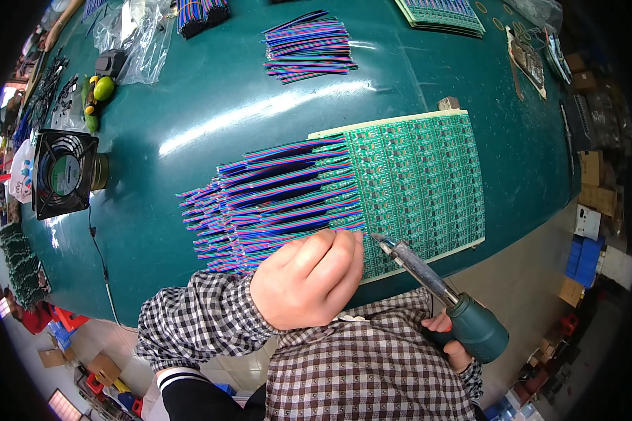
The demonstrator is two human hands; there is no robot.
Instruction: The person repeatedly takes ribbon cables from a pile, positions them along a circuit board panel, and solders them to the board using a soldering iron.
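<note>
A soldering iron (428, 272) with a dark green handle is gripped in my right hand (448, 338). Its tip touches or hovers just over the near left part of a green circuit board panel (421, 175); I cannot tell which. My left hand (307, 281) is closed in a pinch at the panel's left edge, on a multicoloured ribbon wire whose end the fingers mostly hide. Rows of such ribbon wires (274, 200) in blue, red and black fan leftward from the panel. The nearest ones run partly under my left hand.
A loose pile of ribbon wires (309, 48) lies beyond the panel on the green table (211, 98). A black fan (64, 174) stands at left, its cable trailing to the near edge. More board panels (442, 15) lie far right. A small block (447, 104) touches the panel's far edge.
</note>
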